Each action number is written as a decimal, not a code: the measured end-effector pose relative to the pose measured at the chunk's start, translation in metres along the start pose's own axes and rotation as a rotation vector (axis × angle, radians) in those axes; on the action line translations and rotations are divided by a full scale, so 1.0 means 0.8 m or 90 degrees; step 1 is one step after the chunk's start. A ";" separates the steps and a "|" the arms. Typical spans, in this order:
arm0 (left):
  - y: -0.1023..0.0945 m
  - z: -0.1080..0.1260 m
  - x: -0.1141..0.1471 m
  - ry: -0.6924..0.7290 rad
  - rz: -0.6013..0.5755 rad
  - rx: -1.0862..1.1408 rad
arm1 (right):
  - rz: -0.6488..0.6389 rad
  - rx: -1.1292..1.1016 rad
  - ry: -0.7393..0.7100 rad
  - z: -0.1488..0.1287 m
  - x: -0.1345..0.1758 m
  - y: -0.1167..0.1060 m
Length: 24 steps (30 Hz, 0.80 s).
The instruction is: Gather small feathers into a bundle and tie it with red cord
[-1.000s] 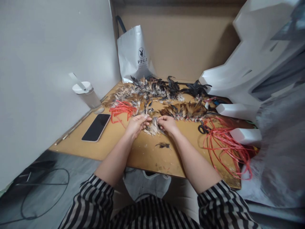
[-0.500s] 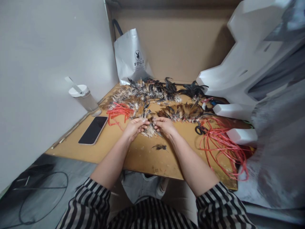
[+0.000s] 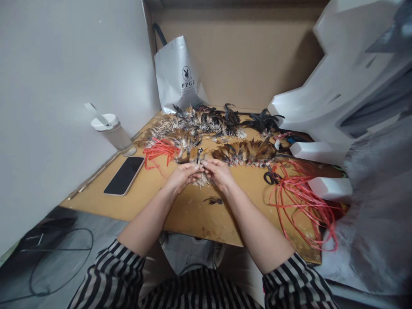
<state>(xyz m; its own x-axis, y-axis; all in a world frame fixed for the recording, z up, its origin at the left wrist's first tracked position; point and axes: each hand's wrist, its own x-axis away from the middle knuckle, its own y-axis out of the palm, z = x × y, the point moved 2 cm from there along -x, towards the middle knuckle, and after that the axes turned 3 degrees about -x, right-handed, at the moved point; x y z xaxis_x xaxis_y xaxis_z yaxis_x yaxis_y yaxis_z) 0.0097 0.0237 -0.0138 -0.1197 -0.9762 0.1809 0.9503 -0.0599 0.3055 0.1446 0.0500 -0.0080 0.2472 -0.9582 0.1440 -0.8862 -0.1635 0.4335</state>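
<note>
My left hand [image 3: 184, 177] and my right hand [image 3: 219, 173] meet fingertip to fingertip over the table, both pinched on a small bunch of brown feathers [image 3: 194, 154] that sticks up past the fingers. Pale, fluffy feathers [image 3: 201, 180] lie just beneath the hands. A row of brown feather bunches [image 3: 247, 152] stretches to the right of my fingers. Behind lies a larger heap of brown and black feathers [image 3: 202, 120]. One small dark feather tuft [image 3: 213, 201] rests by itself near my right wrist.
Red plastic strips [image 3: 160, 150] lie left of the hands, beside a phone [image 3: 124, 176]. A lidded cup [image 3: 112, 133] stands by the left wall. Black-handled scissors [image 3: 271, 177] sit near tangled red strips [image 3: 299, 201]. White foam pieces [image 3: 330, 188] edge the right side; a silver bag [image 3: 177, 77] stands behind.
My right hand has moved slightly left, and the fingertips of both hands are now closer together. The feathers on the table lie much as before.
</note>
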 end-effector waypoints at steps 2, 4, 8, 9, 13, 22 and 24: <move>0.000 0.000 0.000 -0.010 0.000 0.008 | 0.005 0.009 -0.005 0.001 0.000 0.001; -0.001 -0.001 -0.001 -0.023 -0.002 0.018 | 0.005 0.022 -0.010 0.001 0.000 0.001; 0.000 -0.001 0.000 -0.040 -0.011 0.028 | 0.012 0.034 -0.010 0.004 0.001 0.003; 0.000 -0.002 0.000 -0.040 -0.014 0.028 | 0.017 0.037 -0.011 0.005 0.002 0.003; 0.001 -0.003 0.001 -0.034 -0.028 0.015 | 0.019 0.055 -0.029 0.003 0.006 0.008; -0.005 0.002 0.000 0.035 0.016 0.001 | 0.052 0.365 -0.180 -0.008 -0.001 -0.015; -0.006 0.003 -0.001 0.033 0.026 0.015 | 0.034 0.512 -0.179 -0.007 -0.003 -0.021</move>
<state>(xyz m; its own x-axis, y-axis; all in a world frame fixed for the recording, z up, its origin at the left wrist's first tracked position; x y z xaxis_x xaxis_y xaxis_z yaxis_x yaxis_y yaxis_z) 0.0048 0.0252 -0.0132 -0.0654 -0.9873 0.1449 0.9471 -0.0157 0.3205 0.1608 0.0562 -0.0109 0.1854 -0.9745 -0.1267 -0.9290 -0.1318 -0.3458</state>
